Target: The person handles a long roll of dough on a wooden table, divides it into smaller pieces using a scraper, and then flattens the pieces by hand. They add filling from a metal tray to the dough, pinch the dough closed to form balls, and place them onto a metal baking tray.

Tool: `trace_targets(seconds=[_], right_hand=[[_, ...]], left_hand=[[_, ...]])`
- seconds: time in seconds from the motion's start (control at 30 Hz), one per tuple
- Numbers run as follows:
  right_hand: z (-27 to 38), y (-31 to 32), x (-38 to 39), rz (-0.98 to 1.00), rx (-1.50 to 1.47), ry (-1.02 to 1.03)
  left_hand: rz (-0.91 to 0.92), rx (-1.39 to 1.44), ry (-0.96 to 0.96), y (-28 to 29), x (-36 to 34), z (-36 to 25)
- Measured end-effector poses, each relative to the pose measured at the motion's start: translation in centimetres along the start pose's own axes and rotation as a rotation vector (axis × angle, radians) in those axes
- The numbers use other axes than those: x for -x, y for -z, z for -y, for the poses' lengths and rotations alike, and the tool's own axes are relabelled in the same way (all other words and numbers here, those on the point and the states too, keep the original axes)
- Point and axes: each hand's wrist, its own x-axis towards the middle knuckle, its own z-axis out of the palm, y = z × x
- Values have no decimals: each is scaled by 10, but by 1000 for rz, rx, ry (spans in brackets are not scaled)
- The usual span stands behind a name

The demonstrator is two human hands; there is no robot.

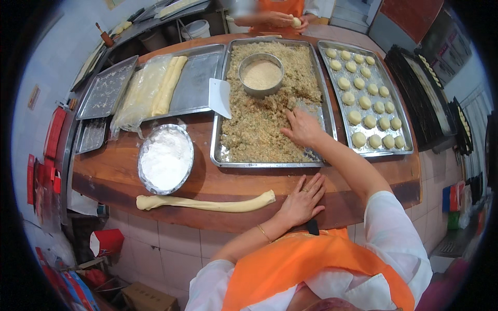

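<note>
My left hand [303,201] lies flat on the wooden table, its fingers stretched out, near the right end of a long rope of pale dough [207,202]. My right hand [305,128] reaches into a large metal tray [270,164] of crumbly brownish filling [259,132]. Its thumb and fingers are apart, the tips touching the filling beside a patch of bare tray. A round metal container [261,92] holding pale beige crumbs or powder stands in the filling. To the right, another tray [369,154] holds rows of small round dough balls [364,102].
A bowl of white flour [166,159] stands left of the filling tray. Behind it, a dough slab [168,85] lies partly under plastic on a tray. A white scraper [220,97] leans at the tray's edge. Across the table, another person's hands [294,22] hold a dough ball.
</note>
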Motion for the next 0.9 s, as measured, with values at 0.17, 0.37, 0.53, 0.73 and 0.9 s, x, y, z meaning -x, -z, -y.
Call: trace_targets(seconds=[0.17, 0.37, 0.53, 0.73, 0.9], right_hand=[[-8, 10, -23, -320, -68, -115], [15, 1, -17, -25, 24, -48], [14, -3, 23, 87, 73, 156], [20, 7, 21, 151, 8, 18], [6, -4, 12, -40, -194, -167]], left_hand=[[-14, 11, -13, 4, 0, 0], [-42, 38, -4, 1, 2, 0], [-27, 35, -14, 2, 0, -3], [-32, 32, -5, 4, 1, -7], [-48, 0, -35, -1, -1, -8]])
